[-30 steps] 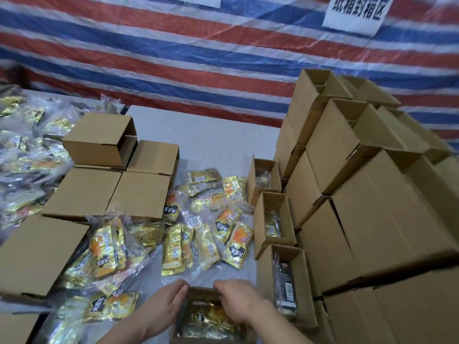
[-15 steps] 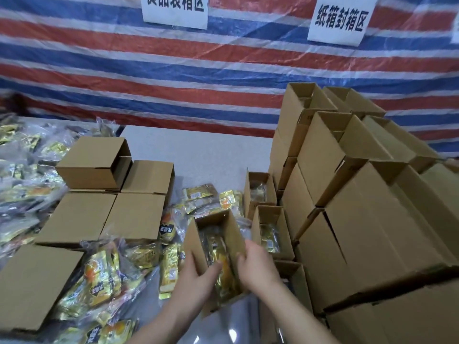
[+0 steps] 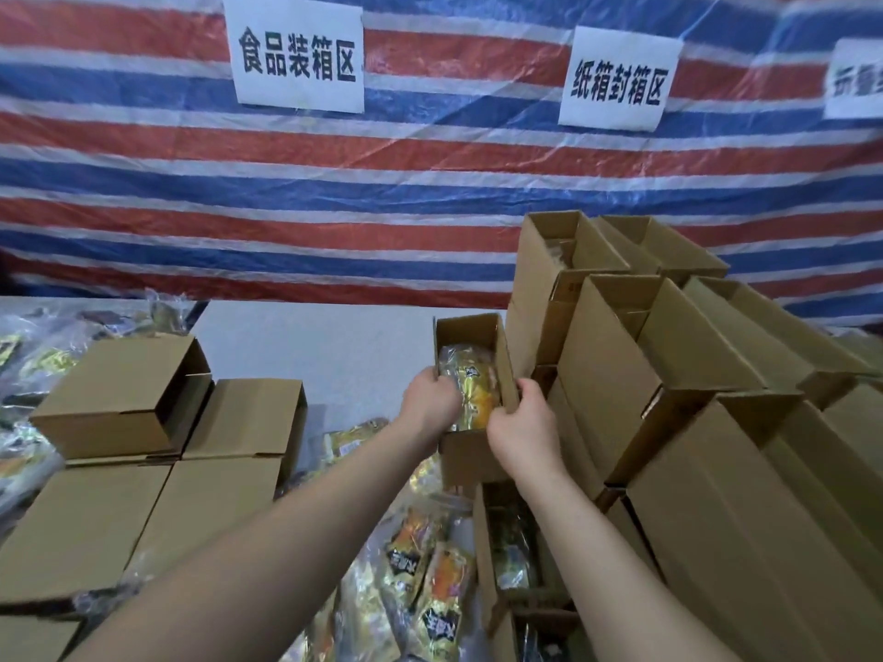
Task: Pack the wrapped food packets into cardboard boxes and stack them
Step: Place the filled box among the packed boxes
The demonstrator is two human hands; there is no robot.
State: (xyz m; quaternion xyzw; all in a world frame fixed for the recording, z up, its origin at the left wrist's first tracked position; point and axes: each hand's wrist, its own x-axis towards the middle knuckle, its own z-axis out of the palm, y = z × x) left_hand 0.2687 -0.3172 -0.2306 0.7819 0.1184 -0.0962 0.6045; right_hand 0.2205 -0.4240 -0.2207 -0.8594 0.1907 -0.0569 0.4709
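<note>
Two sets of fingers curl over the long rims of an open cardboard box; the left hand grips its left wall, the right hand its right; wrapped packets lie inside; the box is held above the tabletop, just beside the stacked boxes; loose packets lie below.

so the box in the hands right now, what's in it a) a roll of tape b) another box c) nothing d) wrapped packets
d: the open box, gripped by the left hand and right hand, shows gold and orange wrapped packets inside.
</note>
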